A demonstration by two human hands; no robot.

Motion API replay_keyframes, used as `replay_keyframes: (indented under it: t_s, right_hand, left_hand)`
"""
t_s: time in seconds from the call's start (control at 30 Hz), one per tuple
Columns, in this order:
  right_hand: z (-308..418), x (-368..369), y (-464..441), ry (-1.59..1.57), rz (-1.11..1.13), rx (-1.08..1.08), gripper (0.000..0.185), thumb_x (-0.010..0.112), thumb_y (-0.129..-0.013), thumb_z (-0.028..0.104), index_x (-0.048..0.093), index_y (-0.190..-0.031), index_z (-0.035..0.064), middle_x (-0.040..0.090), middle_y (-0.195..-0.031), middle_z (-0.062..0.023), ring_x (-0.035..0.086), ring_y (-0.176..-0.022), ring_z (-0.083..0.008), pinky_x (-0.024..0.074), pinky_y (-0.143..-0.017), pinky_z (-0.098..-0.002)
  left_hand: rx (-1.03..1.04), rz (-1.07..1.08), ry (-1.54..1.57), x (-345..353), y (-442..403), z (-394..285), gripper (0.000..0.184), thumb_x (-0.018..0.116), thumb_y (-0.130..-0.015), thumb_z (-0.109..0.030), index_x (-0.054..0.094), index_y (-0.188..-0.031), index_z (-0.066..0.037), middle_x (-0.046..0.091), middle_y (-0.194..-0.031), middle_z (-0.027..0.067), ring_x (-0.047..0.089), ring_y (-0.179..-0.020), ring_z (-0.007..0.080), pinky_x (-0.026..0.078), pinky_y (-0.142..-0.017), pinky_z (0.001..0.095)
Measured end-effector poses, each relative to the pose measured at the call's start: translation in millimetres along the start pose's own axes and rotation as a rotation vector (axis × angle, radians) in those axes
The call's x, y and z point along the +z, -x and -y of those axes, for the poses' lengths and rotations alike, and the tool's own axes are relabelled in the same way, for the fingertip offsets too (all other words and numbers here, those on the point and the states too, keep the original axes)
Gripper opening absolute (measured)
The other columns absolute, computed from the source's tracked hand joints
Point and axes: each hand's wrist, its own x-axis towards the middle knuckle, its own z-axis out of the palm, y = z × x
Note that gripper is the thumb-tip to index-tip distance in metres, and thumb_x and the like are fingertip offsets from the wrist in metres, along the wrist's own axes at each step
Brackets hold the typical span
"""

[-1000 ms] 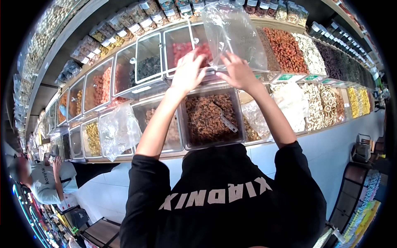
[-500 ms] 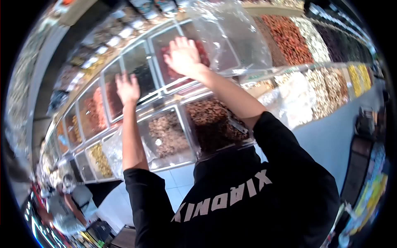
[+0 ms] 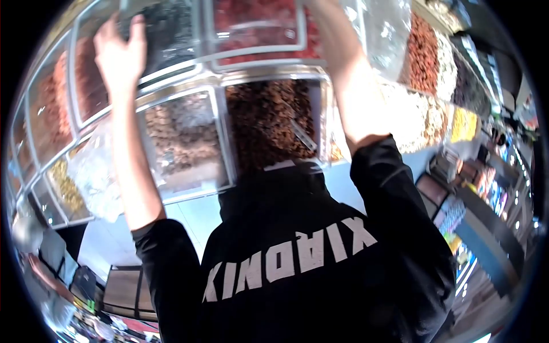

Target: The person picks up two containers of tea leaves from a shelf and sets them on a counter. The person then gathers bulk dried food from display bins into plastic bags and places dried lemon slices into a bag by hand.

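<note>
My left hand (image 3: 120, 54) is raised over the upper row of bins, thumb and fingers apart, with nothing seen in it. It is nearest the left side of a clear-lidded bin of dark dried food (image 3: 168, 34). My right forearm (image 3: 349, 68) reaches up past the right side of a clear-lidded bin of red dried food (image 3: 257, 28). The right hand itself is cut off by the top edge of the view. Below lies an uncovered bin of brown dried pieces (image 3: 266, 123) with a clear scoop (image 3: 303, 136) in it.
A lidded bin of pale brown pieces (image 3: 183, 128) sits in the lower row. Crumpled clear plastic (image 3: 97, 166) lies left of it. Another plastic sheet (image 3: 386, 34) covers part of the upper right. Beyond are orange-red pieces (image 3: 423, 54) and white ones (image 3: 445, 66).
The view has moved closer to the bins and turned. My left hand now appears further left and higher. The right hand has passed out at the top, leaving only the forearm.
</note>
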Motion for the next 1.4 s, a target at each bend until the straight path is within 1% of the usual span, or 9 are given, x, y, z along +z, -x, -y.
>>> replay_keyframes:
  t_s: [0.07, 0.17, 0.2, 0.33, 0.6, 0.7, 0.8, 1.07, 1.4]
  right_hand:
    - [41, -34, 9, -0.096, 0.210, 0.393, 0.044, 0.062, -0.094, 0.044, 0.071, -0.101, 0.0012, 0.073, -0.092, -0.0179, 0.071, -0.087, -0.0314, 0.0559, -0.082, -0.0383]
    - [71, -49, 43, -0.683, 0.195, 0.219, 0.041, 0.061, -0.095, 0.044, 0.067, -0.114, 0.0083, 0.073, -0.102, -0.0163, 0.071, -0.094, -0.0269, 0.0564, -0.081, -0.0385]
    - [45, -48, 35, -0.864, 0.334, 0.136, 0.049, 0.061, -0.094, 0.051, 0.062, -0.124, 0.0114, 0.072, -0.107, -0.0145, 0.071, -0.098, -0.0340, 0.0567, -0.088, -0.0463]
    - [126, -102, 124, -0.792, 0.023, -0.014, 0.022, 0.061, -0.097, 0.021, 0.063, -0.098, -0.0010, 0.069, -0.100, -0.0227, 0.071, -0.091, -0.0374, 0.0625, -0.071, -0.0477]
    - [34, -262, 302, -0.902, -0.236, 0.324, 0.013, 0.061, -0.098, 0.012, 0.054, -0.103, 0.0012, 0.071, -0.090, -0.0257, 0.075, -0.077, -0.0343, 0.0677, -0.059, -0.0410]
    - [13, -272, 357, -0.784, -0.202, 0.501, 0.018, 0.061, -0.099, 0.014, 0.055, -0.107, -0.0004, 0.071, -0.093, -0.0258, 0.075, -0.079, -0.0351, 0.0655, -0.055, -0.0415]
    - [-4, -253, 377, -0.694, -0.096, 0.618, 0.024, 0.062, -0.099, 0.017, 0.055, -0.112, -0.0015, 0.071, -0.097, -0.0250, 0.075, -0.082, -0.0357, 0.0649, -0.061, -0.0408]
    - [-61, -161, 340, -0.906, 0.197, 0.731, 0.022, 0.064, -0.098, 0.020, 0.054, -0.106, 0.0017, 0.070, -0.104, -0.0280, 0.074, -0.089, -0.0372, 0.0642, -0.070, -0.0428]
    - [-157, -115, 339, -0.938, 0.378, 0.890, 0.022, 0.066, -0.098, 0.022, 0.055, -0.108, 0.0057, 0.069, -0.104, -0.0212, 0.073, -0.092, -0.0351, 0.0628, -0.074, -0.0434]
  left_hand:
    - [-0.020, 0.005, 0.111, -1, -3, 4, 0.054, 0.064, -0.094, -0.046, 0.065, -0.128, -0.003, 0.066, -0.124, 0.0207, 0.061, -0.120, 0.0350, 0.044, -0.105, 0.0380]
    - [-0.079, -0.023, 0.234, 3, 3, 20, 0.051, 0.067, -0.095, -0.041, 0.062, -0.132, -0.006, 0.068, -0.122, 0.0154, 0.065, -0.111, 0.0275, 0.049, -0.099, 0.0373]
    - [-0.314, -0.032, 0.456, -23, 6, -23, 0.022, 0.064, -0.094, -0.009, 0.065, -0.115, -0.003, 0.064, -0.119, 0.0166, 0.062, -0.106, 0.0288, 0.049, -0.095, 0.0371]
    - [-0.153, -0.217, 0.542, -30, 18, -27, 0.027, 0.065, -0.096, -0.016, 0.065, -0.118, 0.000, 0.066, -0.112, 0.0139, 0.063, -0.105, 0.0264, 0.048, -0.095, 0.0355]
    - [-0.380, 0.494, 1.104, -159, 157, -179, 0.048, 0.073, -0.092, -0.022, 0.050, -0.129, -0.004, 0.062, -0.081, -0.0016, 0.056, -0.070, 0.0062, 0.046, -0.059, 0.0230]
    - [-0.400, 0.605, 1.091, -126, 243, -195, 0.072, 0.071, -0.091, -0.022, 0.034, -0.149, 0.000, 0.060, -0.106, 0.0186, 0.062, -0.094, 0.0248, 0.052, -0.079, 0.0352]
    - [0.015, 0.534, 0.628, -109, 290, -198, 0.082, 0.068, -0.091, -0.035, 0.026, -0.156, -0.006, 0.031, -0.149, 0.0318, 0.032, -0.140, 0.0474, 0.029, -0.115, 0.0530]
    - [0.240, 0.449, 0.702, -67, 293, -198, 0.030, 0.065, -0.091, -0.016, 0.059, -0.119, -0.007, 0.055, -0.109, 0.0156, 0.060, -0.100, 0.0358, 0.052, -0.084, 0.0421]
    - [0.194, 0.600, 0.649, -20, 313, -190, 0.015, 0.053, -0.089, -0.003, 0.055, -0.104, -0.005, 0.052, -0.103, 0.0199, 0.060, -0.096, 0.0413, 0.050, -0.079, 0.0475]
